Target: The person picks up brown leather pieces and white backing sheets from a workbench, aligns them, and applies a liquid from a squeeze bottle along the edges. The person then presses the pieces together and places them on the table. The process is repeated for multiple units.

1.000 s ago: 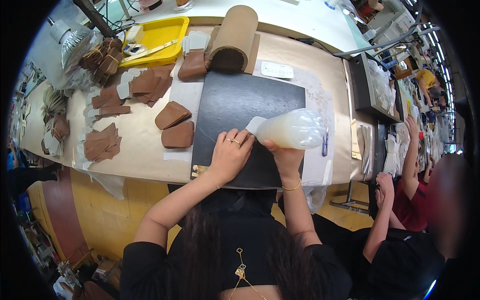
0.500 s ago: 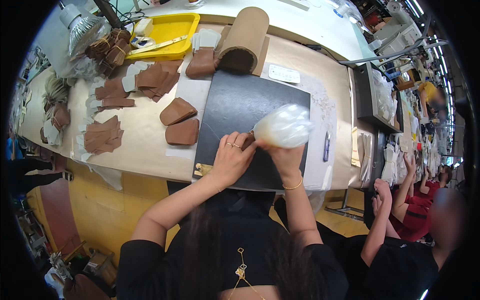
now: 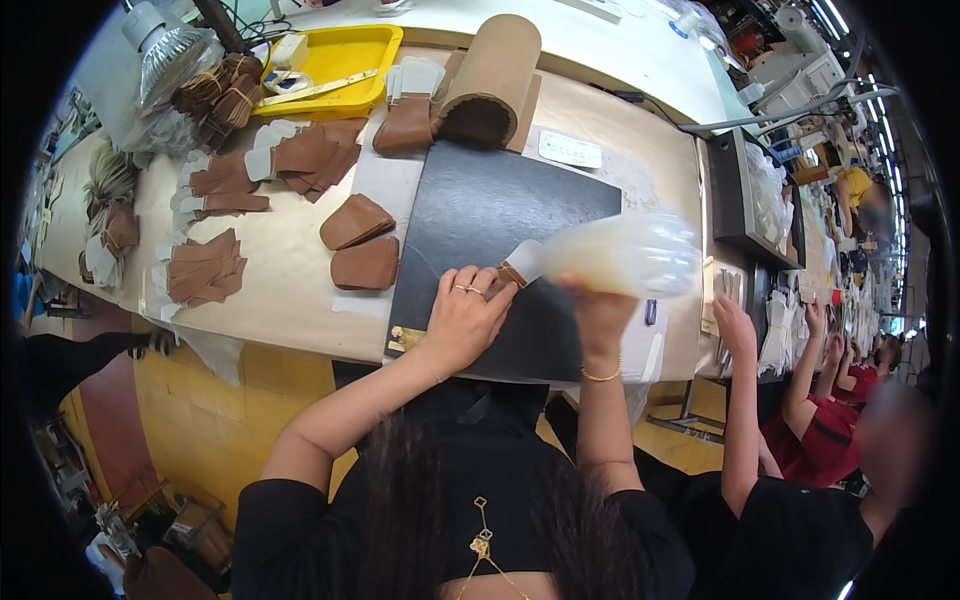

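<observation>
My right hand (image 3: 603, 318) is wrapped round a translucent, whitish squeeze bottle (image 3: 640, 255), tilted over the right side of the black board (image 3: 500, 200). Its narrow end points left, toward a small brown leather piece (image 3: 509, 276) with a pale grey tab. My left hand (image 3: 465, 315) has its fingers together on this piece, pressing it against the board and covering much of it. Two rounded brown leather pieces (image 3: 362, 262) lie just left of the board. A small brass-coloured block (image 3: 405, 338) sits on the board's near left corner.
Fanned brown pieces (image 3: 205, 268) lie at left. Behind stand a yellow tray (image 3: 340, 60) and a brown cardboard half-tube (image 3: 500, 70). A white label card (image 3: 569, 149) is beyond the board. A dark box (image 3: 740, 195) stands at right, with a co-worker's arm (image 3: 738, 400) nearby.
My right hand and the bottle have moved right, away from my left fingers, uncovering the piece's pale tab. My left hand stays in place. The co-worker's arm has reached forward.
</observation>
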Available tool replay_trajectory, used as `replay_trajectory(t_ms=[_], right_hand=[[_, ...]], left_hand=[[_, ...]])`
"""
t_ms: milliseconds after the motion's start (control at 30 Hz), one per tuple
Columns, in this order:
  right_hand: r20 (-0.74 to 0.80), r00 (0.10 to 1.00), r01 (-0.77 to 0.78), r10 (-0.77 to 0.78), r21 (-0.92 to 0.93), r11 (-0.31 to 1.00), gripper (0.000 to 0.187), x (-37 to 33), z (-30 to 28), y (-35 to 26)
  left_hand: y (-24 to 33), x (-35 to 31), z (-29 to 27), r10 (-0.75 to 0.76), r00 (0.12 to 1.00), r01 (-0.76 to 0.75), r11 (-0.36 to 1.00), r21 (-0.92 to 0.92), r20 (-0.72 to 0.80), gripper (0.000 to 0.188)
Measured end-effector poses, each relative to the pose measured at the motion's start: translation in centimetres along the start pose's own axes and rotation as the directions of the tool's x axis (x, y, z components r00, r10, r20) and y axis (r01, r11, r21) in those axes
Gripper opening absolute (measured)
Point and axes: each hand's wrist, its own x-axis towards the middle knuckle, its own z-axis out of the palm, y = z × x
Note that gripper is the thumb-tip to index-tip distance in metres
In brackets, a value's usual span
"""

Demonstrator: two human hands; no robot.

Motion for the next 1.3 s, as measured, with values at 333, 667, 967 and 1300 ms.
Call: replay_trajectory(t_ms=[333,667,967,1300], right_hand=[[0.031,0.998,-0.03,0.051,-0.492,0.87,0.037,2.5,0.6,1.8],[0.18,0.98,0.136,-0.088,-0.274,0.952,0.036,0.4,3.0,1.6],[-0.201,0.974,0.069,-0.1,-0.155,0.985,0.049,2.3,-1.8,3.6],[-0.274,0.955,-0.131,0.117,-0.033,0.991,0.07,-0.8,-5.5,3.1]], left_hand=[[-0.1,-0.1,0.1,-0.01,1.0,0.01,1.0,0.001,-0.016,0.029],[-0.1,0.2,-0.2,-0.035,0.999,0.036,0.999,-0.037,0.021,0.026],[-0.7,3.4,-0.3,-0.348,0.918,0.379,0.91,-0.166,0.188,0.032],[-5.8,5.9,-5.6,-0.387,0.717,0.694,0.318,-0.646,0.58,0.018]])
